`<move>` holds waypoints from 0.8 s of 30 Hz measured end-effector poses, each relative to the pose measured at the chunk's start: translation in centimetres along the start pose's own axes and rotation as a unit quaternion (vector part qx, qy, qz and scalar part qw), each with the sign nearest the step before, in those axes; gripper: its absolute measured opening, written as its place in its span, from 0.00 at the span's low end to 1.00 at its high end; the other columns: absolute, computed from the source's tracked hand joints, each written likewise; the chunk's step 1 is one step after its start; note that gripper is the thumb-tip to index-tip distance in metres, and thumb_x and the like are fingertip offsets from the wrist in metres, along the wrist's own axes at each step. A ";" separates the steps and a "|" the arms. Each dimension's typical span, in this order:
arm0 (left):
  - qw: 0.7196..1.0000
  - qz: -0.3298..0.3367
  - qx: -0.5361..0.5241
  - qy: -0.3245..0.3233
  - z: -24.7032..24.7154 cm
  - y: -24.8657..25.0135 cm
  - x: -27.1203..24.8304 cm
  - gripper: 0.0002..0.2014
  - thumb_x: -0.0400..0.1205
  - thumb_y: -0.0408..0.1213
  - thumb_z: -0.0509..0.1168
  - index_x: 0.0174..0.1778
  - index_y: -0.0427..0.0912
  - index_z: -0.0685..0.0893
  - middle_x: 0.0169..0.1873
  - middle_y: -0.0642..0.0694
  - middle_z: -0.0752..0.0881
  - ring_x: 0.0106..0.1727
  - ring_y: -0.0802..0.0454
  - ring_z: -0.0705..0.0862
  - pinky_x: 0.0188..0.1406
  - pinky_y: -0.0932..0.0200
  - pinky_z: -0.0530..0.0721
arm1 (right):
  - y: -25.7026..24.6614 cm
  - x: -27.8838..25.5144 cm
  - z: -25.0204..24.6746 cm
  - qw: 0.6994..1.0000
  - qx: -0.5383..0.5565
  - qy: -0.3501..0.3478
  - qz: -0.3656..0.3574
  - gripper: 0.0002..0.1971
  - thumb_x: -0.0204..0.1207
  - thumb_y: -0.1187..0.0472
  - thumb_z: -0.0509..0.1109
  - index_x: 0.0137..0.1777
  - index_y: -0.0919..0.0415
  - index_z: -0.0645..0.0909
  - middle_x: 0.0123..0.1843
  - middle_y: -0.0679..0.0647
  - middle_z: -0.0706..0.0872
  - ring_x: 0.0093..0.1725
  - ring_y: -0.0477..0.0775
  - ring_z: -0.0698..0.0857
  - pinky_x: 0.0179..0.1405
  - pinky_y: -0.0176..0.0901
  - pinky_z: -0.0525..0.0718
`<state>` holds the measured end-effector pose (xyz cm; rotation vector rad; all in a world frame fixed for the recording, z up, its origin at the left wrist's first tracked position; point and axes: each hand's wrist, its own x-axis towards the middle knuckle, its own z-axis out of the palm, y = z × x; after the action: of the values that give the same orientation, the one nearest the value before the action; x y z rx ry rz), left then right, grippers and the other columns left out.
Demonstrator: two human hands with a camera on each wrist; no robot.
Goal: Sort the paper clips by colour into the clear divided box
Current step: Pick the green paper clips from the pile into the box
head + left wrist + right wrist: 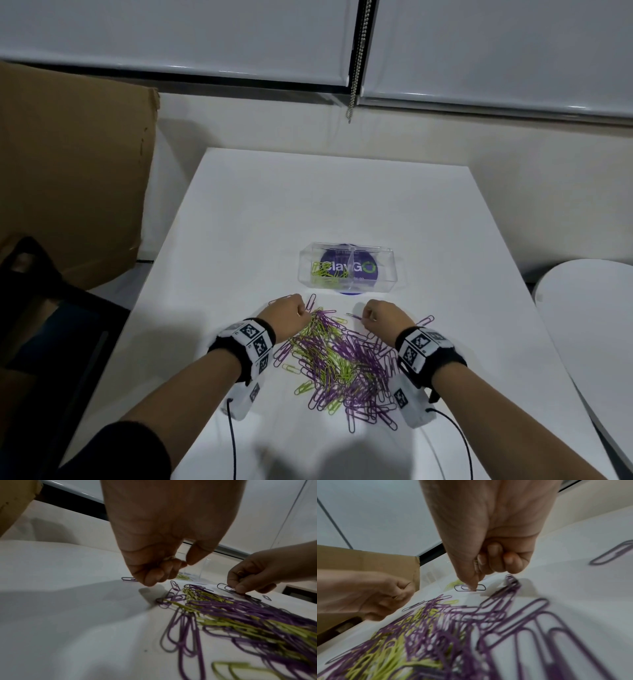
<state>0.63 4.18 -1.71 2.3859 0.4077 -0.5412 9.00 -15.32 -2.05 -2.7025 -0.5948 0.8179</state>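
A mixed pile of purple and yellow-green paper clips [342, 359] lies on the white table [325, 205] between my hands. Beyond it stands the clear divided box [387, 270], with several yellow-green clips [325, 274] in its left compartment. My left hand [301, 310] hovers at the pile's far left edge; in the left wrist view its fingers [154, 576] are curled, thumb against index, with nothing visible in them. My right hand [364, 317] pinches a single purple clip [353, 316] at the pile's far right edge, and the fingertip [471, 586] sits on that clip [481, 587].
A brown cardboard box [68, 171] and a black chair [51, 325] stand left of the table. A round white table [589, 342] is at the right. A purple round sticker [349, 292] shows under the clear box. Loose purple clips [426, 320] lie beside the right wrist.
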 end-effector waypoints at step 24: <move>0.998 0.027 -0.051 -0.024 0.2 0.1 0.0 0.08 0.81 0.37 0.64 0.47 0.38 0.86 0.47 0.42 0.85 0.47 0.53 0.78 0.46 0.62 0.76 | -3.5 1.1 1.8 1.000 -0.001 -0.019 -0.009 0.06 0.79 0.63 0.56 0.42 0.61 0.73 0.48 0.63 0.84 0.45 0.58 0.80 0.42 0.40 0.71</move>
<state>0.62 3.97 -1.81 2.2753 0.3402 -0.5398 7.70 -11.52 -2.77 -2.6848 -0.6275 0.8661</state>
